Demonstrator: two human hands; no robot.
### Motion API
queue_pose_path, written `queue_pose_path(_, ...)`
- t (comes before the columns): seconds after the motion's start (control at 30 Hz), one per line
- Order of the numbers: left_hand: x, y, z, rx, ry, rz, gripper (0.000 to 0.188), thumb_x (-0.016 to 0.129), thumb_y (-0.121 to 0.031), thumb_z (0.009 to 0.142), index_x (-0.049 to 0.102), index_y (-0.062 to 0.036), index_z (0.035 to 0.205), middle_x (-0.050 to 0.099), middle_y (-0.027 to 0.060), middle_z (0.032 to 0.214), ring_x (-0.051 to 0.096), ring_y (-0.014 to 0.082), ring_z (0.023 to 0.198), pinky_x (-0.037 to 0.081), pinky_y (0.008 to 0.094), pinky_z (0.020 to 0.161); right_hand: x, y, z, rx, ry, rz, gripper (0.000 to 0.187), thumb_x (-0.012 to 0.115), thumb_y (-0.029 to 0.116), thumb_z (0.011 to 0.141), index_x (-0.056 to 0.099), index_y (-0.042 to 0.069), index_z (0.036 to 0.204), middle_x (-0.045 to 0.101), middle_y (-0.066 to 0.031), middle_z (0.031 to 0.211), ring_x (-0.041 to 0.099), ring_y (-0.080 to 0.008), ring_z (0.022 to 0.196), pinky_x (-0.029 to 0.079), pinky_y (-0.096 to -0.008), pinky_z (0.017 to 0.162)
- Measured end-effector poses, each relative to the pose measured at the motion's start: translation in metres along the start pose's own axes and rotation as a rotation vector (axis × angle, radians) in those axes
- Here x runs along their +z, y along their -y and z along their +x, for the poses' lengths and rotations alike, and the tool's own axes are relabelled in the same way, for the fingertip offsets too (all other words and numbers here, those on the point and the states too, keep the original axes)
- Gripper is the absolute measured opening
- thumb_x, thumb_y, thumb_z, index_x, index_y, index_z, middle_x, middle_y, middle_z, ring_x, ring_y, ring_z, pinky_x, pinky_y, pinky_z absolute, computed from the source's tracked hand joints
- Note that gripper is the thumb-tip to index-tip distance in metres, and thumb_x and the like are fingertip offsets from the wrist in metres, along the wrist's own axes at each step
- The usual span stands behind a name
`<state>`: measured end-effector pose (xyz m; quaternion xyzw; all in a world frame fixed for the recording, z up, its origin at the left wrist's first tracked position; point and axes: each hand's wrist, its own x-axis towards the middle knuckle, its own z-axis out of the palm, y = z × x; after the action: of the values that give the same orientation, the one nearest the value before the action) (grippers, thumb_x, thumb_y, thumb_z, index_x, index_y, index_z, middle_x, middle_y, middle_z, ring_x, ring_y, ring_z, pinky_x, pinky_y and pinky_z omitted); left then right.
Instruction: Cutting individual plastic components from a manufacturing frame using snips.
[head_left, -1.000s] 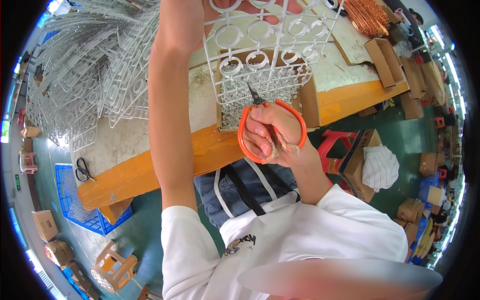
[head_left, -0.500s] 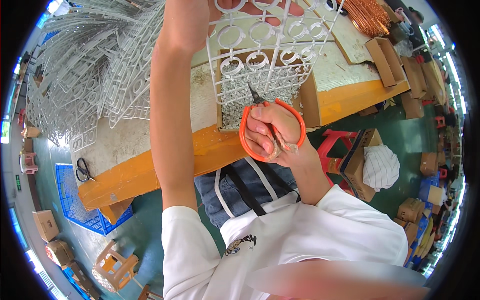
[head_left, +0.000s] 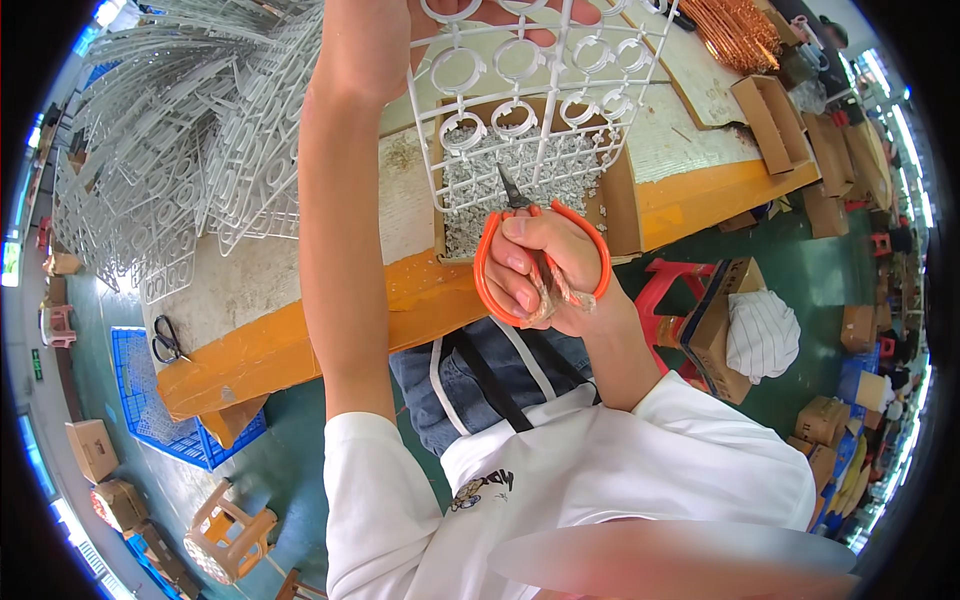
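Note:
My left hand point(head_left: 375, 50), at the top of the view, grips a white plastic sprue frame point(head_left: 548, 95) of round rings joined by thin bars. Part of that hand is cut off, and some fingertips show behind the frame. Just below, my right hand point(head_left: 552, 245) is wrapped round orange-handled scissors point(head_left: 482, 275). Their dark, pointed blades are up against the lower bars of the frame; whether they touch a bar I cannot tell. Under both lies a shallow cardboard box point(head_left: 622, 205) holding many small whitish plastic bits.
A big heap of similar white frames point(head_left: 150, 150) covers the table's left side. Dark-handled scissors point(head_left: 165, 340) lie at the left edge, above a blue crate point(head_left: 130, 385). Copper-coloured rods point(head_left: 735, 35) and an open carton point(head_left: 770, 125) sit far right; a red stool point(head_left: 660, 300) stands below.
The frame has shifted slightly left in my left hand. The scissors' handles have spread a little wider in my right hand.

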<state>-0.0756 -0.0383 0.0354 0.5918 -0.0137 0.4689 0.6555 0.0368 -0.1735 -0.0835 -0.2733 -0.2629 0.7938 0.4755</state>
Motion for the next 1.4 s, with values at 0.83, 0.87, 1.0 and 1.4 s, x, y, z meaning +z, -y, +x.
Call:
queue_pose_path(0.83,-0.027,-0.005,-0.009,0.226,-0.081,0.374,0.042,0.034,-0.038,0.095,0.057,-0.0072,0.111,0.057,0.0042,0.104,0.054,0.0146,0.084,0.045,0.0270,0.057,0.011,-0.015,-0.010,-0.093,0.012,-0.149,0.025,0.046,0.025,0.092,0.045,0.008,0.075,0.046,-0.0025,0.062,0.046,-0.0120,0.053,0.039,-0.0235,0.050)
queue_pose_path(0.87,-0.024,-0.004,-0.010,0.238,-0.061,0.350,0.043,0.032,-0.039,0.095,0.057,-0.0086,0.112,0.057,0.0052,0.111,0.057,0.0146,0.083,0.043,0.0248,0.055,0.011,-0.014,-0.015,-0.081,0.073,-0.146,0.024,0.045,0.026,0.092,0.046,0.008,0.077,0.047,-0.0030,0.066,0.048,-0.0121,0.058,0.041,-0.0245,0.054)
queue_pose_path(1.0,-0.018,-0.002,-0.010,0.220,-0.083,0.318,0.043,0.031,-0.039,0.096,0.057,-0.0078,0.112,0.058,0.0046,0.111,0.058,0.0146,0.082,0.041,0.0234,0.053,0.011,-0.014,-0.019,-0.144,0.100,-0.041,0.024,0.044,0.028,0.093,0.045,0.007,0.080,0.047,-0.0037,0.071,0.048,-0.0131,0.069,0.041,-0.0266,0.064)
queue_pose_path(1.4,-0.034,-0.006,-0.008,0.142,-0.104,0.232,0.058,0.026,-0.045,0.096,0.037,-0.0005,0.133,0.061,0.0195,0.103,0.066,0.0232,0.081,0.056,0.0312,0.063,-0.004,0.001,-0.007,-0.075,0.060,0.279,0.043,0.035,0.042,0.093,0.042,0.009,0.066,0.045,-0.0051,0.058,0.044,-0.0184,0.056,0.039,-0.0292,0.054)
